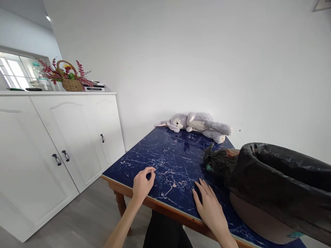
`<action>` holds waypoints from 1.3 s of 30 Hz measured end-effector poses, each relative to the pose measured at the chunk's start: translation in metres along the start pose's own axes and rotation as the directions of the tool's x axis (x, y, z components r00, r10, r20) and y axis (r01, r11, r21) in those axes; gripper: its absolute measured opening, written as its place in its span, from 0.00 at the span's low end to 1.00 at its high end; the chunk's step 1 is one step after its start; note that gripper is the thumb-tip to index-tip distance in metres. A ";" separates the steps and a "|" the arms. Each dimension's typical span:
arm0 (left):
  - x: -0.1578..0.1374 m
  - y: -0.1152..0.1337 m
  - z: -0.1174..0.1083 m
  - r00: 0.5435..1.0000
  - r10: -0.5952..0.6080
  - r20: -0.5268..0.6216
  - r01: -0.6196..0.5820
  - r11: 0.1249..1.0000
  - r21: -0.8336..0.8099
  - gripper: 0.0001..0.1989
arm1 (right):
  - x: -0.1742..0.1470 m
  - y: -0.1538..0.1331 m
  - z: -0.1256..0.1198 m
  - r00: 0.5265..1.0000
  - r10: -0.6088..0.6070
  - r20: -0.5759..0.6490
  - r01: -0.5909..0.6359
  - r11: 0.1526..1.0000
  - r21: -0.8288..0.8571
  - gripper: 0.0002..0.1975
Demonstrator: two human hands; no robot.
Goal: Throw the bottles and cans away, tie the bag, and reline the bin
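Observation:
My left hand [143, 183] is at the near left edge of a blue marble-patterned table [165, 155]. Its fingers curl round to meet the thumb in a loop, and nothing shows between them. Flat on the tabletop lies my right hand [209, 206], fingers stretched forward and holding nothing. To its right stands a bin [258, 217] lined with a black plastic bag [274, 179]. A tied dark bag [219, 159] rests against the bin's far left side; its contents cannot be made out.
A grey plush rabbit [198, 124] lies on its side along the table's far edge, by the white wall. On the left, a white cabinet [69, 137] carries a wicker basket of artificial flowers [72, 84], a white device [95, 88] and a clear bottle [41, 77].

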State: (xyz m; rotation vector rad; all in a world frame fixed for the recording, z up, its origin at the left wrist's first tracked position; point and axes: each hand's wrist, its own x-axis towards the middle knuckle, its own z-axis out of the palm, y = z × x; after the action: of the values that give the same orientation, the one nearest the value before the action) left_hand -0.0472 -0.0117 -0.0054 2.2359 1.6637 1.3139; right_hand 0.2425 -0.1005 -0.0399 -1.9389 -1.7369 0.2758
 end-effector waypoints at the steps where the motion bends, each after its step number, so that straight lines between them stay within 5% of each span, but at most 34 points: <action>1: 0.000 0.000 0.000 1.000 -0.004 0.008 0.003 1.000 0.003 0.14 | 0.000 0.000 0.000 1.000 0.001 0.001 -0.001 1.000 0.001 0.35; 39: 0.003 -0.002 0.000 0.994 -0.073 0.086 0.069 0.997 0.045 0.14 | 0.001 0.002 0.000 1.000 -0.014 0.007 0.015 0.999 -0.045 0.33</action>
State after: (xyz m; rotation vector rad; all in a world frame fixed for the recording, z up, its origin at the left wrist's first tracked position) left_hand -0.0482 -0.0088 -0.0047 2.2005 1.7382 1.1579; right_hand 0.2442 -0.0995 -0.0405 -1.9586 -1.7749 0.2395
